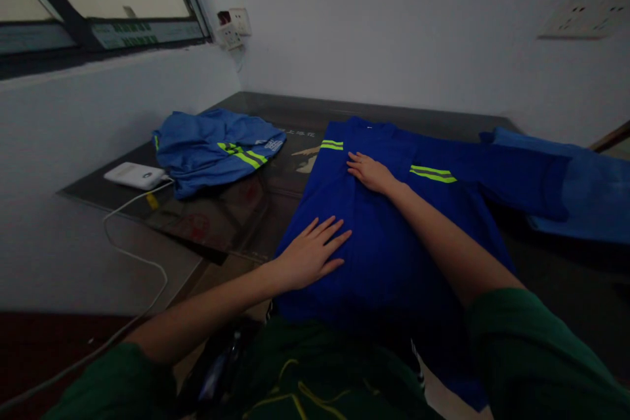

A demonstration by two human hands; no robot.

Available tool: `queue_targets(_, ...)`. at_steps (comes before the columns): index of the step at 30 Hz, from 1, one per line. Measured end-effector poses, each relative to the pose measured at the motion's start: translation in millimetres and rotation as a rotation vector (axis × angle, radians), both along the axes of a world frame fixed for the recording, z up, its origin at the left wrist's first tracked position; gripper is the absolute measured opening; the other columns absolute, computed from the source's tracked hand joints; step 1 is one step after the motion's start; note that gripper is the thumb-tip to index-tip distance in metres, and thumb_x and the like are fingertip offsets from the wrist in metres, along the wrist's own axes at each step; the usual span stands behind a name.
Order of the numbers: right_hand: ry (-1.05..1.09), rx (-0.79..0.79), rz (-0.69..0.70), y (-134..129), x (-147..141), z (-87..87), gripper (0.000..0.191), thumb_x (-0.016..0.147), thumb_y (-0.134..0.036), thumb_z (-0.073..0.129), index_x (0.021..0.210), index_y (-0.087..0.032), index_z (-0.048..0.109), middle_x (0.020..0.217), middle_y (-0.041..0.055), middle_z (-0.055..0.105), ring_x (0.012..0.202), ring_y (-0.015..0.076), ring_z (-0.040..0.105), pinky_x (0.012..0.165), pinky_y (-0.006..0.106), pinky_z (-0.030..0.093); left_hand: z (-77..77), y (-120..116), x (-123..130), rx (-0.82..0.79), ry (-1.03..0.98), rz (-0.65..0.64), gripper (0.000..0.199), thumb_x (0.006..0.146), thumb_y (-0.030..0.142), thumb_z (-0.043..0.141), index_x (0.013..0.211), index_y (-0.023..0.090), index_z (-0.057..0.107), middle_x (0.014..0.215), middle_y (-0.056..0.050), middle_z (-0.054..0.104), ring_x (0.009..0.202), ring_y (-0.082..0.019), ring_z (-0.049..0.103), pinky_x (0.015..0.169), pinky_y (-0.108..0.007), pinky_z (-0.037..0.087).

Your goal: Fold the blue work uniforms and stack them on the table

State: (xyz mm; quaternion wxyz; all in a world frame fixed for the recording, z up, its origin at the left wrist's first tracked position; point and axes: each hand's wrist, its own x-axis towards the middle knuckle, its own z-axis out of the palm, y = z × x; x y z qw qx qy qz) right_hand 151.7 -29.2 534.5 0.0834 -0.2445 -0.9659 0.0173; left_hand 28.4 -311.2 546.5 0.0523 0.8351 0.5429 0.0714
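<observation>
A dark blue garment [384, 243] with yellow-green stripes lies spread over the table, its near part hanging down by my lap. One sleeve stretches out to the right; no sleeve shows spread out on the left. My left hand [312, 254] rests flat on the garment's left side, fingers spread. Farther up, near the chest, my right hand [370, 172] lies on the cloth with its fingers extended. Neither hand grips anything.
A crumpled lighter blue garment [211, 144] lies at the table's left, beside a white power bank [135, 175] with a white cable [147, 262] trailing down. More light blue cloth [595, 190] is at the right, partly under the sleeve. Behind the dark table [275, 105] stands a wall.
</observation>
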Motion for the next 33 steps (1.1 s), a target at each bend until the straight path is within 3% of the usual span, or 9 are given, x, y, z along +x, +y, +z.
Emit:
queue_targets(9, -0.084, -0.119, -0.134, -33.1, 5.2, -8.0, 0.057, 0.099, -0.043, 0.031, 0.148, -0.015, 0.03, 0.156, 0.0111, 0.023, 0.144, 0.0293, 0.02, 0.112, 0.058, 0.023, -14.1, -62.1, 21.5, 0.048, -0.053, -0.13, 0.069, 0.089, 0.04, 0.057, 0.148, 0.023, 0.027, 0.156, -0.016, 0.023, 0.144, -0.028, 0.02, 0.117, -0.053, 0.015)
queue_targets(12, -0.062, -0.101, -0.124, -29.8, 8.6, -15.5, 0.06, 0.099, -0.043, 0.028, 0.151, -0.014, 0.023, 0.157, 0.0121, 0.017, 0.145, 0.0277, 0.014, 0.113, 0.058, 0.018, -13.7, -81.6, 20.9, -0.02, -0.136, -0.19, 0.068, 0.086, 0.033, 0.061, 0.147, 0.025, 0.031, 0.157, -0.014, 0.018, 0.145, -0.029, 0.017, 0.116, -0.053, 0.019)
queue_targets(15, -0.063, -0.114, -0.099, -24.4, 11.0, -17.7, 0.063, 0.097, -0.047, 0.029, 0.152, -0.016, 0.02, 0.157, 0.0126, 0.015, 0.145, 0.0278, 0.014, 0.113, 0.058, 0.019, -6.8, -101.9, 11.9, -0.154, -0.299, -0.285, 0.057, 0.088, 0.028, 0.058, 0.142, 0.03, 0.038, 0.154, -0.005, 0.031, 0.143, -0.024, 0.025, 0.116, -0.048, 0.026)
queue_targets(17, -0.069, -0.123, -0.074, -21.1, 13.4, -16.9, 0.065, 0.096, -0.049, 0.031, 0.152, -0.017, 0.019, 0.157, 0.0127, 0.013, 0.145, 0.0284, 0.014, 0.113, 0.057, 0.02, -2.5, -110.3, -2.5, -0.159, -0.455, -0.2, 0.045, 0.092, 0.024, 0.05, 0.136, 0.03, 0.046, 0.145, -0.002, 0.047, 0.135, -0.018, 0.04, 0.112, -0.039, 0.036)
queue_targets(19, -0.071, -0.128, -0.053, -19.1, 16.3, -15.1, 0.067, 0.096, -0.051, 0.033, 0.152, -0.018, 0.019, 0.158, 0.0125, 0.013, 0.145, 0.0296, 0.014, 0.113, 0.057, 0.022, -0.3, -107.3, -24.1, -0.036, -0.608, 0.026, 0.033, 0.095, 0.023, 0.043, 0.125, 0.027, 0.056, 0.13, -0.004, 0.06, 0.121, -0.016, 0.055, 0.103, -0.034, 0.046)
queue_targets(22, -0.061, -0.119, -0.051, -20.8, 20.3, -11.8, 0.063, 0.096, -0.048, 0.034, 0.151, -0.021, 0.022, 0.158, 0.0113, 0.016, 0.144, 0.0308, 0.016, 0.111, 0.057, 0.025, 1.9, -71.8, -61.6, 0.15, -0.727, 0.37, 0.025, 0.094, 0.027, 0.042, 0.108, 0.022, 0.063, 0.108, -0.006, 0.069, 0.1, -0.017, 0.065, 0.088, -0.032, 0.053)
queue_targets(25, -0.045, -0.096, -0.071, -29.6, 22.9, -9.2, 0.056, 0.098, -0.042, 0.032, 0.15, -0.022, 0.029, 0.157, 0.011, 0.019, 0.144, 0.0323, 0.017, 0.108, 0.059, 0.029, 7.3, -4.8, -84.6, 0.14, -0.633, 0.531, 0.025, 0.092, 0.026, 0.045, 0.109, 0.02, 0.062, 0.108, -0.007, 0.069, 0.097, -0.018, 0.066, 0.085, -0.03, 0.053)
queue_targets(29, -0.033, -0.094, -0.093, -46.4, 27.3, -9.5, 0.052, 0.098, -0.04, 0.031, 0.147, -0.021, 0.034, 0.156, 0.0104, 0.023, 0.143, 0.0327, 0.019, 0.105, 0.062, 0.032, 13.7, 80.1, -72.8, 0.034, -0.145, 0.665, 0.034, 0.092, 0.043, 0.047, 0.107, 0.016, 0.061, 0.106, -0.013, 0.069, 0.098, -0.028, 0.066, 0.084, -0.039, 0.052)
queue_targets(33, -0.007, -0.095, -0.111, -57.3, 33.2, -14.6, 0.053, 0.098, -0.04, 0.031, 0.148, -0.022, 0.033, 0.155, 0.0101, 0.025, 0.142, 0.0298, 0.025, 0.108, 0.06, 0.029, 9.3, 111.9, -54.6, -0.015, 0.135, 0.68, 0.038, 0.096, 0.04, 0.042, 0.121, 0.013, 0.052, 0.103, -0.018, 0.069, 0.098, -0.031, 0.067, 0.083, -0.042, 0.051)
